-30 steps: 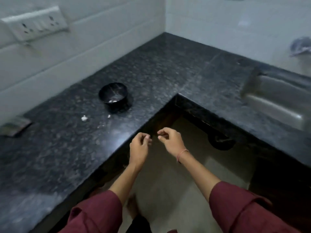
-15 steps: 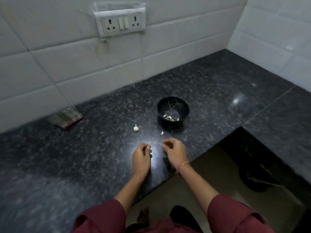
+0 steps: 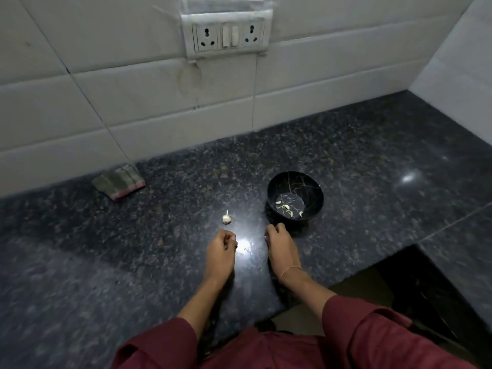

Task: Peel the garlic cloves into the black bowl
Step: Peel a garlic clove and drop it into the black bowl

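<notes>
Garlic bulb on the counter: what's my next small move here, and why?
Probably reach the left hand forward and pick up the garlic bulb to break off another clove. It lies loose just beyond that hand, the black bowl holds a few peeled cloves, and neither that hand nor the right hand shows a clove, though both are curled, hiding each grip.

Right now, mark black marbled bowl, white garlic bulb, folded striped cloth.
black marbled bowl (image 3: 292,183): head view, inner wall.
white garlic bulb (image 3: 226,219): head view, body.
folded striped cloth (image 3: 119,181): head view, top face.

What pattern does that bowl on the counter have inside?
Black with thin pale veins, like marble; the head view shows the bowl best.
</notes>
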